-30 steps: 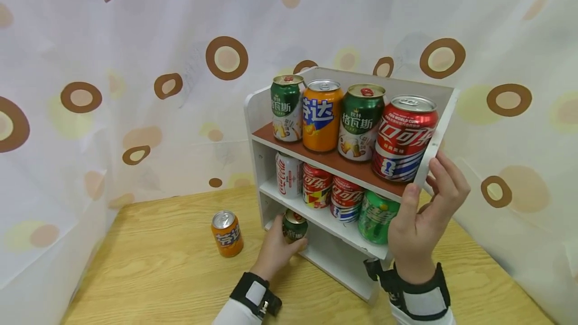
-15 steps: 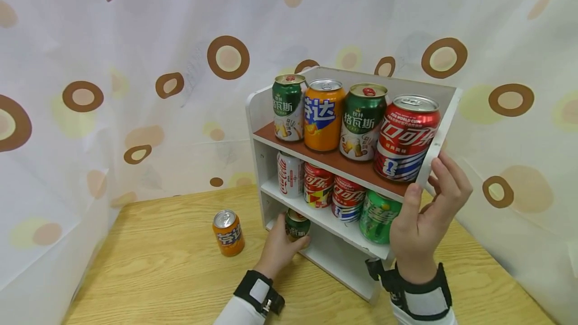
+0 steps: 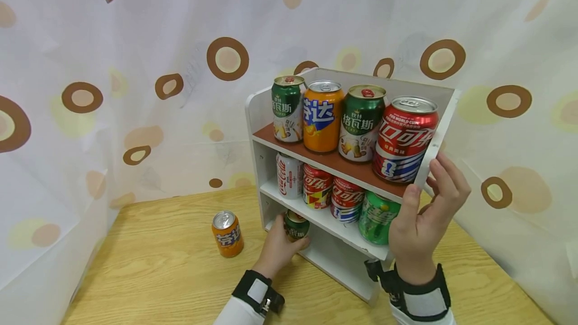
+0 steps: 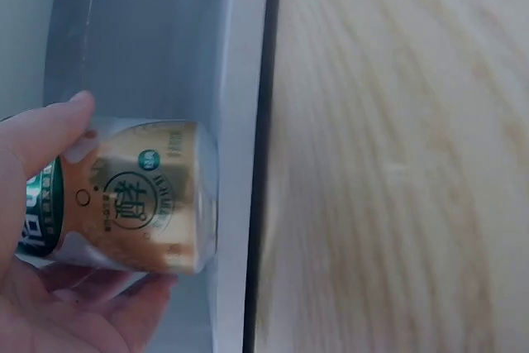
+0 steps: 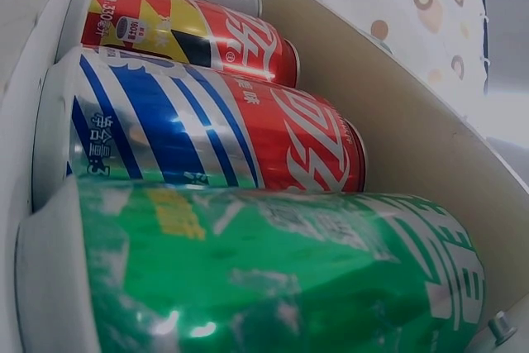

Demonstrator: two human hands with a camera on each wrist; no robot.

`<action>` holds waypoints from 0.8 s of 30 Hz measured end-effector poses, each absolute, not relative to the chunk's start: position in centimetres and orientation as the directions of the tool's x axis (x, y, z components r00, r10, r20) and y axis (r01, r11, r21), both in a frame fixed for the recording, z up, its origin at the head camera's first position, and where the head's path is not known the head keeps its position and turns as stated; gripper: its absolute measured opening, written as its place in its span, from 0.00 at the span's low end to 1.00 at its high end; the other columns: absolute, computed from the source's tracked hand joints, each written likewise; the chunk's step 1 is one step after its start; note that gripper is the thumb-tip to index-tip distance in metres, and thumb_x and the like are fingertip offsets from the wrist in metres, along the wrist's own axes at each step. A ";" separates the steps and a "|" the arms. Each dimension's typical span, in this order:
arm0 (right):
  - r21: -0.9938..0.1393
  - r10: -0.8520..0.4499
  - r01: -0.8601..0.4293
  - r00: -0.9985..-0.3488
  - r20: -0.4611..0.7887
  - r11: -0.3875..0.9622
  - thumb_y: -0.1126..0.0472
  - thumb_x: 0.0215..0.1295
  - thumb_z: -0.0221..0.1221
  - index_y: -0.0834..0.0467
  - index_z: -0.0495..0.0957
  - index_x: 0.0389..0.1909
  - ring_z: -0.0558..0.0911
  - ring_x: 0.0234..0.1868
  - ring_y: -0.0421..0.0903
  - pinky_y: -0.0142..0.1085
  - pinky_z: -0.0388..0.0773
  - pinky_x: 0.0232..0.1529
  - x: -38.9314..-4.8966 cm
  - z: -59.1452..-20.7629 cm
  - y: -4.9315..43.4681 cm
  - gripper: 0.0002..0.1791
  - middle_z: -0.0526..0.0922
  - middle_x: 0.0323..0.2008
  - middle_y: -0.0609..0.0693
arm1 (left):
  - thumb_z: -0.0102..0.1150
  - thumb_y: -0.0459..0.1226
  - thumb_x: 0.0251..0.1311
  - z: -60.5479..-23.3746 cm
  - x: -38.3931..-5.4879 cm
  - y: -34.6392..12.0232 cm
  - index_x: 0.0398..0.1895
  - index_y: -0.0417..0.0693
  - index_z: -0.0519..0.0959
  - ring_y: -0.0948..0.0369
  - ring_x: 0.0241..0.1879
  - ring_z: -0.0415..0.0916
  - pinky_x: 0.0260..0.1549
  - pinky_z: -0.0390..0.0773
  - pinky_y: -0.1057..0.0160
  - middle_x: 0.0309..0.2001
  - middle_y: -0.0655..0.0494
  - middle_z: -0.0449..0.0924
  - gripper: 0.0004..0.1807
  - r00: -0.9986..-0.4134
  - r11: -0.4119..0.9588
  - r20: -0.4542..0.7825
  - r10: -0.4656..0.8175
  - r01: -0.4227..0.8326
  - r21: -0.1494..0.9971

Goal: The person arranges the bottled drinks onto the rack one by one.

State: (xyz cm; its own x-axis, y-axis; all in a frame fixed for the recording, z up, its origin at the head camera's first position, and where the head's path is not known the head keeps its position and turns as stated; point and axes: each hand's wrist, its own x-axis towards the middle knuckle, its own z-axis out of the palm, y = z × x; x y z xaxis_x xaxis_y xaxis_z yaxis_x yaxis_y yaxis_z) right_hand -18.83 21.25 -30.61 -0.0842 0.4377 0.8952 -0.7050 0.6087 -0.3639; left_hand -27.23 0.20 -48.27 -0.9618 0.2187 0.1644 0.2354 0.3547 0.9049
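In the head view, my left hand [image 3: 276,254] grips a green-topped drink can [image 3: 296,226] at the left end of the bottom shelf. The left wrist view shows the can's gold and white lower part [image 4: 136,196] between thumb and fingers, its base at the shelf board's front lip [image 4: 240,163]. My right hand [image 3: 422,229] holds the right side panel of a white shelf rack [image 3: 440,129], thumb at the front edge and fingers along the outside. Close by, a green can [image 5: 273,270] fills the right wrist view's foreground; the right hand is out of that view.
An orange can [image 3: 228,234] stands on the wooden table [image 3: 167,265], left of the rack. Green, orange and red cans [image 3: 405,139] line the top shelf. White, red and green cans [image 3: 347,199] fill the middle one. A patterned curtain [image 3: 149,64] hangs behind.
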 end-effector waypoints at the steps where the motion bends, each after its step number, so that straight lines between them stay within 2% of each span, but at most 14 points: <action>1: -0.364 0.437 -0.705 -0.085 0.895 0.609 0.69 0.71 0.47 0.75 0.65 0.56 0.68 0.65 0.51 0.31 0.66 0.59 -18.8 -30.6 21.2 0.17 0.68 0.64 0.61 | 0.77 0.41 0.56 -48.2 -27.2 0.1 0.72 0.40 0.61 0.44 0.65 0.74 0.67 0.73 0.43 0.65 0.39 0.73 0.45 -0.963 0.354 0.157 0.219 0.229 0.907; 4: -0.362 0.436 -0.707 -0.083 0.896 0.608 0.68 0.71 0.48 0.74 0.65 0.56 0.68 0.65 0.51 0.31 0.66 0.60 -18.8 -30.7 21.2 0.17 0.68 0.63 0.61 | 0.79 0.43 0.54 -47.8 -27.0 -0.4 0.72 0.38 0.61 0.42 0.66 0.72 0.67 0.73 0.42 0.66 0.37 0.71 0.47 -0.966 0.359 0.143 0.215 0.215 0.908; 8: -0.360 0.440 -0.709 -0.079 0.895 0.606 0.67 0.72 0.48 0.74 0.65 0.55 0.68 0.65 0.51 0.32 0.66 0.60 -18.9 -30.7 21.1 0.17 0.68 0.63 0.62 | 0.79 0.44 0.53 -47.1 -26.9 -1.0 0.69 0.37 0.64 0.41 0.66 0.71 0.66 0.73 0.40 0.66 0.37 0.71 0.45 -0.969 0.386 0.118 0.217 0.196 0.901; 13: -0.364 0.443 -0.708 -0.081 0.893 0.605 0.67 0.72 0.48 0.74 0.65 0.55 0.68 0.65 0.51 0.32 0.66 0.60 -18.8 -30.6 21.2 0.17 0.68 0.63 0.61 | 0.78 0.43 0.56 -46.5 -26.8 -1.1 0.66 0.37 0.67 0.43 0.60 0.75 0.60 0.78 0.42 0.62 0.37 0.75 0.40 -0.968 0.417 0.097 0.231 0.188 0.889; 19: -0.364 0.441 -0.709 -0.084 0.894 0.604 0.68 0.71 0.48 0.74 0.65 0.55 0.68 0.65 0.51 0.32 0.66 0.61 -18.9 -30.6 21.1 0.17 0.68 0.63 0.63 | 0.76 0.39 0.58 -46.8 -26.7 -0.9 0.65 0.36 0.68 0.47 0.53 0.78 0.52 0.83 0.48 0.59 0.37 0.78 0.36 -0.963 0.447 0.140 0.229 0.232 0.864; 24: -0.362 0.438 -0.711 -0.083 0.895 0.603 0.68 0.71 0.48 0.74 0.65 0.55 0.68 0.65 0.51 0.32 0.66 0.60 -18.9 -30.5 21.1 0.17 0.68 0.63 0.62 | 0.75 0.41 0.60 -47.1 -26.7 -1.0 0.66 0.37 0.69 0.47 0.54 0.79 0.51 0.83 0.48 0.59 0.38 0.79 0.36 -0.957 0.451 0.185 0.225 0.270 0.851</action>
